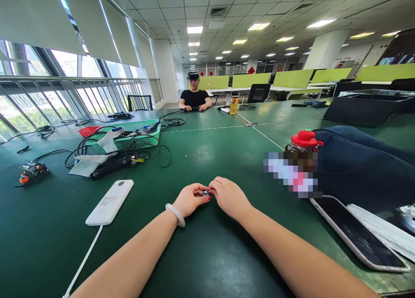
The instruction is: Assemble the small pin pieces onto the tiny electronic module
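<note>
Green surface (207,254) is spreading beneath your forearms, which the bottom edge is cutting off. To the left, a white device (113,198) is showing grey print too faint to read. Your left grip (188,201) is pinching a tiny dark-and-silver part (205,193), mostly hidden between your hands; your right grip (231,197) is bunching fingertips at its end, whether around it you cannot tell. Beyond, pixelation is masking something beside a red-lidded jar (300,156). Farthest, red signs (251,70) are hanging, illegible.

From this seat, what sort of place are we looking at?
Most likely an open-plan office: lime-green partitions along rows of desks, a black office chair by them, and a tiled ceiling with light panels.
</note>
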`<state>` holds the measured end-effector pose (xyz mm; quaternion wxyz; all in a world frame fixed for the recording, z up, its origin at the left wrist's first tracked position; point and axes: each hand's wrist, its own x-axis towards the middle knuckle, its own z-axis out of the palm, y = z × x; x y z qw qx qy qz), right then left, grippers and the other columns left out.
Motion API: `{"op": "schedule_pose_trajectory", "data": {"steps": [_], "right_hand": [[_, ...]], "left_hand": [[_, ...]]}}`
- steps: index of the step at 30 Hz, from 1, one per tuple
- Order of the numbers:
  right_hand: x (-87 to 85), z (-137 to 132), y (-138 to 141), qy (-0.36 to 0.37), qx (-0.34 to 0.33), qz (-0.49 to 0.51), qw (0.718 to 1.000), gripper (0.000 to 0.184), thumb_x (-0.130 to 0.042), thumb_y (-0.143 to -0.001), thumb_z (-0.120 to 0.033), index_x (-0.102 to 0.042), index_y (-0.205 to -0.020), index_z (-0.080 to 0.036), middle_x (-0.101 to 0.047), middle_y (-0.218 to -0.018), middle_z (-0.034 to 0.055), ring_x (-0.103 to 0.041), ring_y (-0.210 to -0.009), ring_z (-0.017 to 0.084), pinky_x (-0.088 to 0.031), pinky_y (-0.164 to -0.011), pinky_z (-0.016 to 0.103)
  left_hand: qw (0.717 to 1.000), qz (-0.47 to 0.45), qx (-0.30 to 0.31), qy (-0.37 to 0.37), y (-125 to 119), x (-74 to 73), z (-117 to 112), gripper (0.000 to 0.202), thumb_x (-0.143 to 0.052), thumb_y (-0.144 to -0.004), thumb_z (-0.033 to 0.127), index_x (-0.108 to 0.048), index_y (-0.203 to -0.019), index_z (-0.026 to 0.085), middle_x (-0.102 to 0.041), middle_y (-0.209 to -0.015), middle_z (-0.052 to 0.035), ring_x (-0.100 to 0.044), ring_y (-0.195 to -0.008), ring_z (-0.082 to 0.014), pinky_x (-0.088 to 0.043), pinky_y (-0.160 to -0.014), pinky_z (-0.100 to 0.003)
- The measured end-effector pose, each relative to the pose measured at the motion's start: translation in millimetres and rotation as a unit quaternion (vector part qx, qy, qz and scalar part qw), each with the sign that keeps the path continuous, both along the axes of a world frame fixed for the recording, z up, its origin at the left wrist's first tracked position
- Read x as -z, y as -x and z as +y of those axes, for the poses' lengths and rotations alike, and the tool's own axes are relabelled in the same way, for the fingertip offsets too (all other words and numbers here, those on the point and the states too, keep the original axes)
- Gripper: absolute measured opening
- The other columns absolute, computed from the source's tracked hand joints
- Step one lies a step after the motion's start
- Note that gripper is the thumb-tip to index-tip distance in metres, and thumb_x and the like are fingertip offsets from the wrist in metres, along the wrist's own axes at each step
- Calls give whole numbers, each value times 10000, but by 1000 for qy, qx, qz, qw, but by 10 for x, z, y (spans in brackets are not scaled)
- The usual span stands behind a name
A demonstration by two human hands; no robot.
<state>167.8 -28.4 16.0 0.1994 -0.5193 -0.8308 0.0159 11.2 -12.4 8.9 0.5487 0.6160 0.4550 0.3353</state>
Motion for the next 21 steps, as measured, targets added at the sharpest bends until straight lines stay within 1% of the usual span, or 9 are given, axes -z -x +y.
{"op": "schedule_pose_trajectory", "data": {"steps": [4,9,13,16,18,21], "right_hand": [[15,0,8,-1,-13,-12,1000,172,-420,-855,-186,-586,-810,-184,-572,-830,34,-531,-787,135,-378,-741,234],[-8,-16,20,6,-2,-30,1000,183,-410,-858,-200,-591,-830,-191,-583,-844,39,-539,-790,143,-378,-721,239],[-41,-32,7,14,3,-11,1000,212,-386,-867,-195,-597,-851,-198,-588,-859,33,-543,-795,130,-376,-722,224],[-57,-30,-22,14,15,23,1000,205,-386,-867,-199,-589,-885,-211,-588,-874,19,-543,-795,120,-377,-719,220],[-55,-19,-40,23,27,35,999,168,-425,-855,-233,-581,-915,-216,-588,-895,15,-546,-799,125,-380,-714,227],[-33,-2,-51,40,31,34,998,166,-480,-831,-284,-578,-943,-211,-588,-920,20,-550,-831,135,-386,-731,237]], "left_hand": [[1000,5,13,-8,15,26,12,282,-722,-566,206,-631,-823,135,-624,-705,-19,-552,-650,-114,-432,-680,-256],[1000,14,22,-15,21,35,11,271,-713,-575,213,-623,-818,133,-635,-747,-32,-557,-668,-123,-427,-694,-268],[1000,-5,18,-8,14,23,9,292,-718,-576,219,-630,-840,130,-639,-753,-35,-560,-682,-121,-428,-711,-266],[999,-31,-7,-2,16,27,18,348,-725,-579,256,-637,-890,125,-634,-707,-33,-546,-631,-113,-424,-644,-248],[999,-42,-18,3,18,28,23,399,-717,-594,286,-633,-944,116,-631,-691,-37,-522,-587,-102,-405,-585,-233],[999,-34,-11,-1,20,14,20,440,-691,-626,320,-624,-1006,107,-634,-713,-45,-495,-564,-92,-385,-554,-225]]}}
